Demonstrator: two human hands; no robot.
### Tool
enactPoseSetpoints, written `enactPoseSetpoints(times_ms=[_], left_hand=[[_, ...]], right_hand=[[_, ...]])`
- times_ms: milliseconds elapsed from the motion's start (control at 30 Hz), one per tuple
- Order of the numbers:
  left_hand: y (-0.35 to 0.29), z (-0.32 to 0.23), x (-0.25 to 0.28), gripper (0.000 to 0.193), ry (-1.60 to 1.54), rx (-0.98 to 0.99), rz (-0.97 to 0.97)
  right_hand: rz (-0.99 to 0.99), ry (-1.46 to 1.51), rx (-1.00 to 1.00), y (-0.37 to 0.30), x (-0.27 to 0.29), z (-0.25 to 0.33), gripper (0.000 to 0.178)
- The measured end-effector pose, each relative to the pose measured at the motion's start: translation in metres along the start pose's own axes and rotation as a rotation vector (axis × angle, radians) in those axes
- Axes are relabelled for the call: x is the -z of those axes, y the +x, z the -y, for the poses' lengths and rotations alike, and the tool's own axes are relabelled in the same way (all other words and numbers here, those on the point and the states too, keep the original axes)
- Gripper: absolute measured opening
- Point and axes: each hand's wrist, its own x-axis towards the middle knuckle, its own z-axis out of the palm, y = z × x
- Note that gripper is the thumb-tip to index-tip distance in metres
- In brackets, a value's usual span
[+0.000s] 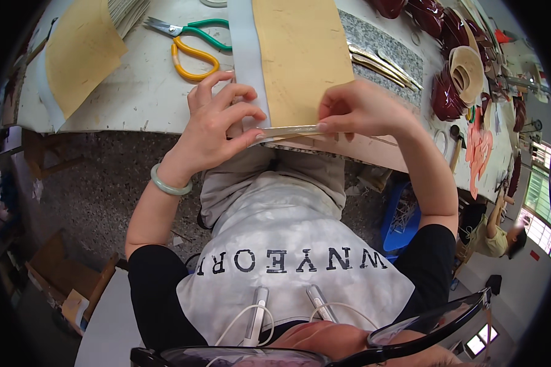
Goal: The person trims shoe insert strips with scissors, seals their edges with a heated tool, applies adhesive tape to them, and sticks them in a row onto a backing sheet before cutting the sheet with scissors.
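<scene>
A thin, pale, shiny strip (291, 130) runs between my two hands along the near edge of the table. My left hand (217, 122) has its thumb at the strip's left end, its other fingers curled above. At the other end, the thumb and fingers of my right hand (364, 110) pinch the strip. Beneath both hands lies a long tan sheet (300, 61) with a pale bluish-white band on its left side. Scissors (177, 32) with one green and one yellow handle rest beyond my left hand, blades pointing left.
More tan sheets (82, 55) are stacked at the left. Gold curved strips (379, 64) lie on a speckled stone slab (395, 46). Glossy dark red pieces (447, 101) and beige oval pieces (465, 73) crowd the right. A blue bin (401, 214) stands below; another person (496, 238) is at far right.
</scene>
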Motion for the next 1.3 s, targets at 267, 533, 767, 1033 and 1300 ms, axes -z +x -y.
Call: enactPoseSetpoints(times_ms=[267,533,767,1033,1300], left_hand=[[0.006,-0.012,0.005,0.022,0.011,-0.137,0.099],[0.01,-0.023,0.011,0.033,0.202,-0.174,0.187],[0.011,-0.025,0.009,0.033,0.141,-0.159,0.166],[0.007,-0.031,0.006,0.032,0.143,-0.107,0.157],[0.011,-0.037,0.006,0.03,0.138,-0.061,0.196]], right_hand=[[-0.057,-0.036,0.018,-0.002,0.004,-0.022,0.019],[-0.464,-0.453,0.23,-0.01,0.009,-0.055,0.027],[-0.908,-0.004,0.08,-0.056,0.074,-0.142,0.024],[-1.022,-0.082,0.152,-0.048,0.082,-0.153,0.021],[-0.841,-0.191,0.243,-0.032,0.081,-0.157,0.021]])
